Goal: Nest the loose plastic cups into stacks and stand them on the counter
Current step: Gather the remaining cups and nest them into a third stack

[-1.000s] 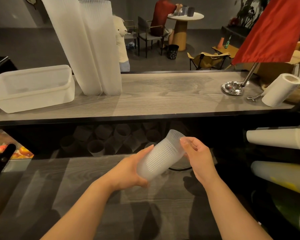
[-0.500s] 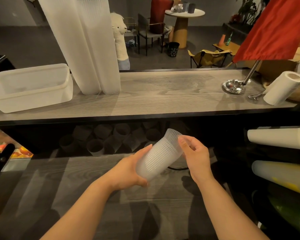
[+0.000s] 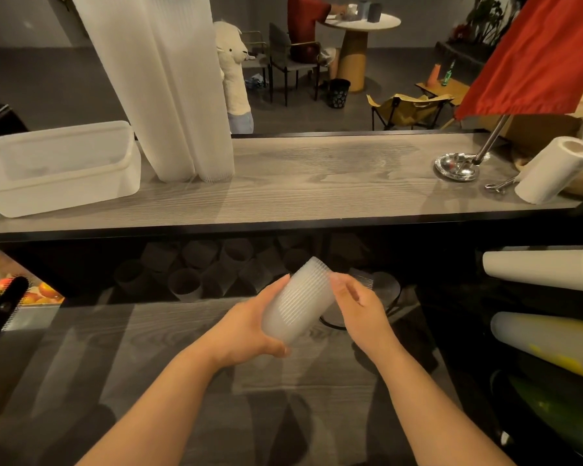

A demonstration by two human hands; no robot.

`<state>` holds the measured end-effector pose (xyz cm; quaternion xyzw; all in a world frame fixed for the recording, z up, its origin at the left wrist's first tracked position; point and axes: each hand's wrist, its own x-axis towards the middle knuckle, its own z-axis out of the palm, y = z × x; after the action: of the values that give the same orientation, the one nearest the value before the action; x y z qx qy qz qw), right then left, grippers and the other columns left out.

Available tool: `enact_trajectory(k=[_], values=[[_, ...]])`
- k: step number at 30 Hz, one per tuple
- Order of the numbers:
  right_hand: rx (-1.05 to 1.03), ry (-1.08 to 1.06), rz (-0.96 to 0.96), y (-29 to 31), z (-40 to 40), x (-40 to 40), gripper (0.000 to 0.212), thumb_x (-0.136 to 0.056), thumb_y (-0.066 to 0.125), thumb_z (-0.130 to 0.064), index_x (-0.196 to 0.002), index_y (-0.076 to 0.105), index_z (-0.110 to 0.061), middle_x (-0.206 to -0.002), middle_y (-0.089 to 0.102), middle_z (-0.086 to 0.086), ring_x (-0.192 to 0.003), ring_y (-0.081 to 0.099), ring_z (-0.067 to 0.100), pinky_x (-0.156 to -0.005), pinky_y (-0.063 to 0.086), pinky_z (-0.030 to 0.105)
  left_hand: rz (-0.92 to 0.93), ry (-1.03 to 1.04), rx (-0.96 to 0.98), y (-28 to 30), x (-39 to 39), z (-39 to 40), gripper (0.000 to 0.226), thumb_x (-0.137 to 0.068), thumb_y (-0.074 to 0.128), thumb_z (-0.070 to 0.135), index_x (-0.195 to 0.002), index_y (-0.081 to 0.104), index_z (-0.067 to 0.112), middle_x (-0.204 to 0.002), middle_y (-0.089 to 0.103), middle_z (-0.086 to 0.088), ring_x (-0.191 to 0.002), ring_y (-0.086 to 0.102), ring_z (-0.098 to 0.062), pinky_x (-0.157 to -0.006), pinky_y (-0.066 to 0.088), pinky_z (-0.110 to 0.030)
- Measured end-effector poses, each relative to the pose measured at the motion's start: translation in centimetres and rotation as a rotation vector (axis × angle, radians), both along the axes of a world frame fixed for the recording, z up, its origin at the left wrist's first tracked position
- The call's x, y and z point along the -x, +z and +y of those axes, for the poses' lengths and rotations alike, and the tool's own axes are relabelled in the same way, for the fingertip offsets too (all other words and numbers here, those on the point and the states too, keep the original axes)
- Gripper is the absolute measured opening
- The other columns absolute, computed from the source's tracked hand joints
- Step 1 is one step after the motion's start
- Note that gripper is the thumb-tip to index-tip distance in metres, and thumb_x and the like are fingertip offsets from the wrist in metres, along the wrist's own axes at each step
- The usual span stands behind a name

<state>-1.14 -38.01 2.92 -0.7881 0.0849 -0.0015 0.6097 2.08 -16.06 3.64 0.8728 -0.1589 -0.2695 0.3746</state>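
Two hands meet on one short stack of nested ribbed plastic cups, held tilted above the lower wooden worktop, its rim end pointing up and away from the person. The left hand grasps the stack's closed end: the palm cups the base and the fingers curl round its underside, the thumb lying along the near wall. The right hand is only partly closed, its fingers lightly bent, the fingertips touching the stack's upper wall near the rim; whether they pinch the rim or merely rest against it cannot be told because of blur. The stack thus lies between the two hands, its base in the left palm and its mouth beside the right fingers.

Behind the hands, in the dark recess under the raised counter, several loose cups lie on their sides. On that counter stand two tall cup stacks leaning leftward, touching each other, just beside a translucent plastic tub. Farther right on the counter are a paper towel roll and the metal base of a red flag.
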Motion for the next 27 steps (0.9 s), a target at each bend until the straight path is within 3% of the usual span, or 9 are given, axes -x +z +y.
enact_trajectory(k=[3,5,8,11,13,18,22,24,27], values=[[0.021,0.127,0.105,-0.2,-0.1,0.2,0.023,-0.097,0.037,-0.052,-0.108,0.057,-0.049,-0.099,0.064,-0.029,-0.099,0.054,-0.019,-0.075,0.04,-0.001,0.003,0.016,-0.027,-0.6,0.0,0.5,0.116,-0.068,0.085,0.028,-0.149,0.009,0.064,-0.125,0.048,0.013,-0.107,0.053,-0.009,-0.093,0.053,-0.032],[-0.018,0.16,0.15,-0.7,-0.7,-0.2,0.035,-0.096,0.033,-0.057,-0.122,0.056,-0.048,-0.112,0.058,-0.032,-0.106,0.051,-0.017,-0.085,0.038,0.001,0.01,0.02,-0.037,-0.9,0.2,0.6,0.117,-0.068,0.085,0.03,-0.148,0.007,0.065,-0.129,0.049,0.01,-0.11,0.053,-0.01,-0.095,0.052,-0.033],[0.006,-0.033,0.157,-2.7,-2.5,-2.1,0.055,-0.095,0.032,-0.065,-0.137,0.052,-0.037,-0.135,0.057,-0.01,-0.124,0.053,0.009,-0.108,0.04,0.032,0.026,0.035,-0.047,-1.3,0.3,0.6,0.121,-0.067,0.086,0.033,-0.147,0.001,0.067,-0.134,0.05,0.007,-0.112,0.054,-0.011,-0.098,0.051,-0.034],[0.263,-0.307,0.232,-4.2,-4.9,-3.9,0.044,-0.101,0.046,-0.038,-0.141,0.048,-0.02,-0.136,0.056,0.006,-0.122,0.055,0.028,-0.093,0.045,0.034,0.043,0.078,-0.023,-1.3,0.3,1.2,0.125,-0.067,0.087,0.032,-0.149,-0.002,0.064,-0.137,0.047,0.008,-0.112,0.055,-0.012,-0.098,0.051,-0.034],[0.475,-0.297,0.378,-5.0,-6.1,-4.5,0.049,-0.101,0.049,-0.028,-0.149,0.035,-0.025,-0.141,0.05,0.009,-0.117,0.056,0.03,-0.077,0.044,0.033,0.046,0.101,-0.007,-1.2,0.3,1.6,0.126,-0.068,0.087,0.03,-0.152,-0.002,0.059,-0.137,0.047,0.007,-0.11,0.056,-0.011,-0.094,0.051,-0.03],[0.916,-0.145,0.52,-6.8,-6.8,-6.4,0.052,-0.099,0.045,-0.045,-0.147,0.031,-0.029,-0.139,0.044,0.014,-0.12,0.052,0.034,-0.078,0.044,0.038,0.05,0.118,-0.005,-1.1,0.5,2.0,0.125,-0.07,0.087,0.029,-0.152,-0.002,0.059,-0.138,0.044,0.009,-0.108,0.056,-0.011,-0.086,0.051,-0.024],[0.877,-0.152,0.548,-8.4,-7.3,-7.8,0.053,-0.092,0.044,-0.062,-0.13,0.05,-0.026,-0.131,0.05,0.011,-0.118,0.05,0.033,-0.08,0.043,0.038,0.056,0.111,-0.025,-0.7,0.8,2.7,0.12,-0.07,0.083,0.028,-0.148,-0.001,0.064,-0.131,0.046,0.011,-0.105,0.057,-0.013,-0.089,0.055,-0.031],[0.974,-0.071,0.577,-8.4,-7.3,-8.6,0.058,-0.091,0.037,-0.068,-0.128,0.052,-0.025,-0.13,0.051,0.013,-0.118,0.05,0.034,-0.081,0.046,0.039,0.072,0.118,-0.038,-0.4,1.0,3.1,0.119,-0.07,0.081,0.026,-0.147,0.0,0.065,-0.126,0.047,0.012,-0.101,0.059,-0.015,-0.084,0.059,-0.033],[1.097,0.062,0.605,-7.5,-6.6,-9.8,0.059,-0.097,0.034,-0.061,-0.134,0.05,-0.018,-0.133,0.051,0.017,-0.121,0.051,0.035,-0.088,0.046,0.04,0.08,0.138,-0.067,-0.2,1.3,3.7,0.116,-0.068,0.078,0.025,-0.148,0.003,0.064,-0.121,0.05,0.011,-0.098,0.061,-0.016,-0.081,0.06,-0.037]])
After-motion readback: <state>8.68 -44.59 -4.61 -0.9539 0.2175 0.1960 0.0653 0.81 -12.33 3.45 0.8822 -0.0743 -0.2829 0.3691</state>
